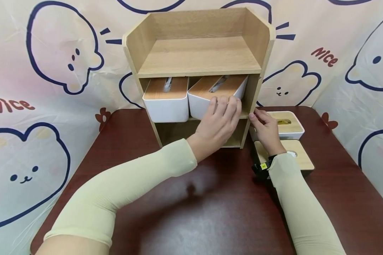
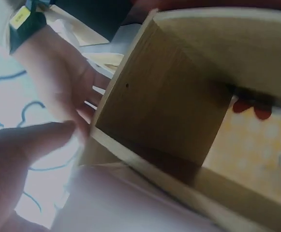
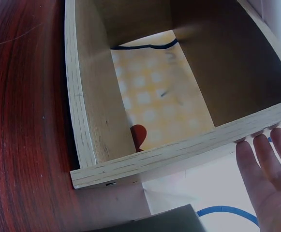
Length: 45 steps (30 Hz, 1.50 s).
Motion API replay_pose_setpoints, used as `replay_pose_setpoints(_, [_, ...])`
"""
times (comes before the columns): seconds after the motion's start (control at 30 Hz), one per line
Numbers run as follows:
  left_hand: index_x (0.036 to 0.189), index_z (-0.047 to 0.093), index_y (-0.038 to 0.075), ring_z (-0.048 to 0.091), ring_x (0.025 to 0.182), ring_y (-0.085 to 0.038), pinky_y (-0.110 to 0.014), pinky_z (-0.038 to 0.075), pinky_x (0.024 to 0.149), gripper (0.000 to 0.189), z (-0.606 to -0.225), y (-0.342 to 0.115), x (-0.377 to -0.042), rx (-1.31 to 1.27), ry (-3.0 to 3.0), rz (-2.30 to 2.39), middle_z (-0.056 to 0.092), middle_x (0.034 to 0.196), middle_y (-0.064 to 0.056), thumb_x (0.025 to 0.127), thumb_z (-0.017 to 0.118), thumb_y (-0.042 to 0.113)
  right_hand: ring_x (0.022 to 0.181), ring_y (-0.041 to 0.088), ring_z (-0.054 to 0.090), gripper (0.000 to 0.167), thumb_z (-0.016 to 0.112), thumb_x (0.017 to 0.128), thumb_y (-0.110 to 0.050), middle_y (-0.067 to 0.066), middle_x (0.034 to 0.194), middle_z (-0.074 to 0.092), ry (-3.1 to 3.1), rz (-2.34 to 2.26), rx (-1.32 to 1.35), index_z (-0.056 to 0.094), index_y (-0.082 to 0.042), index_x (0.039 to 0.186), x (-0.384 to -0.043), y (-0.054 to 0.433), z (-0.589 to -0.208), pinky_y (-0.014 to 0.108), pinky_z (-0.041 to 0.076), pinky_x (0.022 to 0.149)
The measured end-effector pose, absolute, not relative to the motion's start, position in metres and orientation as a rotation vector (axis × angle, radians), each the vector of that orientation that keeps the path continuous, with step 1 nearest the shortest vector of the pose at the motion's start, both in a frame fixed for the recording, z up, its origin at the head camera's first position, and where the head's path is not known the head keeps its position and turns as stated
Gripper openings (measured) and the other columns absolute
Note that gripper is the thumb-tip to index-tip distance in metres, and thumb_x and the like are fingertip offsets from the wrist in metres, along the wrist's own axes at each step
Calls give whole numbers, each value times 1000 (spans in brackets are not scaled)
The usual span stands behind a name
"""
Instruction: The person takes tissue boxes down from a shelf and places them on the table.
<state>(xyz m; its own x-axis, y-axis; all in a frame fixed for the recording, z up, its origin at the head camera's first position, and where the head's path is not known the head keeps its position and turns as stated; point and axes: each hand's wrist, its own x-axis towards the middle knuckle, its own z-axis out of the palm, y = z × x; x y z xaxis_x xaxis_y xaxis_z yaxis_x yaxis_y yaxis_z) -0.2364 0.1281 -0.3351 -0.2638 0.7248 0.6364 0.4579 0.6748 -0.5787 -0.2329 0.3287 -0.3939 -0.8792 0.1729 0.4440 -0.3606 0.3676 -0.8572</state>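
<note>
A small wooden shelf point(image 1: 199, 56) stands on the table. In its middle compartment sit two white tissue boxes with wood-look lids, side by side. The left box point(image 1: 167, 109) faces straight out; the right box point(image 1: 198, 104) is turned at an angle. My left hand point(image 1: 218, 122) lies against the front right of the angled box, fingertips at its top edge. The thumb reaches forward in the left wrist view. Steadying at the shelf's right side panel, my right hand point(image 1: 266, 127) touches its outer face with nearly straight fingers point(image 3: 249, 162).
Right of the shelf, a white box with a wooden lid point(image 1: 293, 127) stands behind a dark box with a wooden lid point(image 1: 301, 154). Below the tissue boxes is the shelf's lower compartment point(image 3: 155, 96). A cartoon-print cloth point(image 1: 64, 46) hangs behind the dark red table point(image 1: 185, 216).
</note>
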Motion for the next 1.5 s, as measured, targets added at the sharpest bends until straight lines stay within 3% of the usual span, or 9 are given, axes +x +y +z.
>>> replay_pose_setpoints(0.1, [132, 48, -8, 46, 104, -31, -45, 37, 91, 39, -333, 138, -233, -837, -1912, 473, 49, 119, -15, 102, 25, 5, 101, 6, 57, 39, 58, 100, -19, 16, 121, 61, -2147, 1531, 189, 58, 1, 133, -234, 329, -394, 19, 48, 84])
replay_pose_setpoints(0.27, [131, 47, -13, 48, 105, -32, -42, 40, 88, 44, -327, 152, -230, -763, -1972, 635, 50, 122, -20, 101, 18, 1, 101, 6, 57, 39, 58, 100, -19, 16, 121, 60, -2146, 1544, 189, 57, 2, 133, -235, 329, -394, 20, 48, 84])
replay_pose_setpoints(0.5, [144, 37, -11, 50, 111, -39, -44, 41, 89, 49, -320, 162, -231, -693, -2094, 803, 50, 128, -28, 102, 17, 5, 103, 7, 57, 40, 57, 100, -20, 17, 124, 59, -2155, 1551, 185, 56, 1, 134, -235, 329, -393, 20, 49, 85])
replay_pose_setpoints(0.7, [141, 33, -17, 49, 109, -39, -45, 41, 88, 49, -316, 168, -234, -668, -2137, 836, 48, 126, -28, 101, 15, 4, 104, 7, 56, 40, 57, 100, -19, 19, 126, 58, -2160, 1545, 184, 56, 2, 134, -234, 330, -392, 20, 48, 85])
replay_pose_setpoints(1.0, [137, 35, -19, 49, 109, -37, -45, 42, 88, 46, -315, 179, -236, -607, -2151, 973, 48, 126, -26, 101, 19, 4, 104, 8, 57, 41, 58, 99, -20, 14, 124, 59, -2142, 1586, 166, 56, 0, 135, -237, 335, -395, 20, 49, 85])
replay_pose_setpoints(1.23, [137, 39, -16, 49, 107, -36, -43, 41, 85, 47, -322, 174, -239, -600, -2089, 874, 51, 121, -23, 100, 14, 0, 102, 7, 58, 40, 59, 99, -17, 11, 120, 60, -2117, 1601, 187, 57, 3, 133, -239, 335, -396, 19, 49, 84])
replay_pose_setpoints(1.5, [137, 39, -16, 48, 107, -36, -43, 39, 86, 49, -318, 166, -239, -653, -2096, 770, 51, 121, -24, 100, 13, 0, 103, 11, 58, 40, 58, 99, -18, 14, 122, 60, -2137, 1577, 193, 57, 3, 133, -236, 332, -394, 20, 49, 84])
